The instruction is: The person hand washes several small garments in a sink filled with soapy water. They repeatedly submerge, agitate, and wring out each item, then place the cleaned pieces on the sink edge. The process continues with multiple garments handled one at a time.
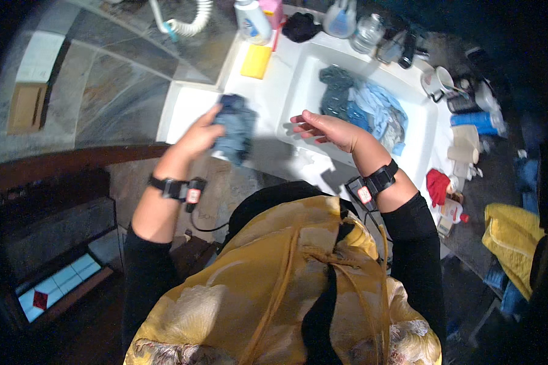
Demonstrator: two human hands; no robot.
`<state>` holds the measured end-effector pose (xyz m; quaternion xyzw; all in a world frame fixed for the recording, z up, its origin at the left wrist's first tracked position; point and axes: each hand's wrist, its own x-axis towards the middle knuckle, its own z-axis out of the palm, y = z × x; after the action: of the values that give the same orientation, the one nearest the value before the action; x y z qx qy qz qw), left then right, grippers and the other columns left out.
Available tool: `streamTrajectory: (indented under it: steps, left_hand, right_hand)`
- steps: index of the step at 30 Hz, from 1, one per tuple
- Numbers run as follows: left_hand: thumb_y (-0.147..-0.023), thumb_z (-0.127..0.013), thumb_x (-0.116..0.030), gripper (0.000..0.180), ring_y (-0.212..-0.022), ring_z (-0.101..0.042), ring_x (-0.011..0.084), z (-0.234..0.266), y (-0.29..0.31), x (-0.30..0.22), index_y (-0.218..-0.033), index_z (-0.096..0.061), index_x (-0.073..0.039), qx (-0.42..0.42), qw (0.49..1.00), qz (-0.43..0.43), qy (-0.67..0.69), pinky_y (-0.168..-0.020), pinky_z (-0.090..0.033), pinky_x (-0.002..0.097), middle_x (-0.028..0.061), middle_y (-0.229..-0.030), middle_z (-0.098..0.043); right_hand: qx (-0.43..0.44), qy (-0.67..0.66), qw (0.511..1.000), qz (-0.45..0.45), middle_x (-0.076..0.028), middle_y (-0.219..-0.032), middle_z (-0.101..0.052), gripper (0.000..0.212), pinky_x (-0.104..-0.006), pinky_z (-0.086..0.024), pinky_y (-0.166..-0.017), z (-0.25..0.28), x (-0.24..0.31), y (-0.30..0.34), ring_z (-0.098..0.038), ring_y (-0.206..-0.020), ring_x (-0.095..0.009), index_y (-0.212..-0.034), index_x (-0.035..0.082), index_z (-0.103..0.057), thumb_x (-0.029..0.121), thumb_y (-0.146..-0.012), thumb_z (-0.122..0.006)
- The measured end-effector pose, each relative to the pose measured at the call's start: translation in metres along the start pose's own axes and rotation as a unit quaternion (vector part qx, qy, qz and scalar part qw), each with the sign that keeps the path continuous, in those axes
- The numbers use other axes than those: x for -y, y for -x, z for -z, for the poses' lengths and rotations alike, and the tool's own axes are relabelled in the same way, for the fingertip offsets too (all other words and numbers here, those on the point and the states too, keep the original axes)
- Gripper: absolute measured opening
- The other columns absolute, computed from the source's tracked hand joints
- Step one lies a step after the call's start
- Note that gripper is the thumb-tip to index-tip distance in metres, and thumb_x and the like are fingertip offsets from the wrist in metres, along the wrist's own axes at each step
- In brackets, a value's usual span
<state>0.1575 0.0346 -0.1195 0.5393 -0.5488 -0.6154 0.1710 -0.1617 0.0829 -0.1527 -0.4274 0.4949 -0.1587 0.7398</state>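
Observation:
A bunched, wet-looking blue-grey cloth (236, 131) is over the white counter (268, 112), left of the sink. My left hand (199, 134) grips its left side, fingers closed; the tips are partly hidden in the folds. My right hand (326, 129) is over the near left rim of the white sink (298, 91), fingers apart and holding nothing. In the sink lie a dark grey-green cloth (336, 88) and a crumpled light blue cloth (377, 103), with darker blue fabric between them. The right hand appears apart from these cloths.
A yellow block (256, 61) and a white bottle (252, 23) stand beyond the left hand. Behind the sink are a black cloth (301, 27) and a clear jar (367, 35). To the right are a white mug (436, 81), a red cloth (436, 186) and a hanging yellow towel (511, 243).

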Motion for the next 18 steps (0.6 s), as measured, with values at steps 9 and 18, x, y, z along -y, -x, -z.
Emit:
streamTrajectory:
  steps: [9, 18]
  left_hand:
    - [-0.077, -0.058, -0.027, 0.069, -0.124, -0.037, 0.0427, 0.033, -0.033, 0.058, -0.140, -0.032, -0.013, -0.151, 0.791, 0.077, -0.587, -0.103, -0.034, 0.0431, 0.0191, -0.149, -0.016]
    - [-0.086, -0.048, -0.050, 0.051, -0.122, -0.041, 0.0420, 0.012, -0.048, 0.064, -0.125, -0.054, -0.017, -0.111, 0.759, 0.177, -0.616, -0.101, -0.029, 0.0560, 0.0149, -0.147, -0.021]
  right_hand:
    - [-0.213, -0.033, 0.965, -0.152, -0.001, -0.094, -0.059, 0.045, -0.0285, -0.041, -0.058, 0.084, -0.125, 0.022, -0.052, -0.072, -0.012, -0.115, 0.010, -0.056, 0.044, -0.086, -0.056]
    - [-0.291, 0.137, 0.947, -0.007, -0.016, -0.100, -0.064, 0.030, -0.0357, -0.047, -0.081, 0.118, -0.174, -0.024, -0.061, -0.090, -0.027, -0.105, 0.011, -0.064, 0.026, -0.080, -0.060]
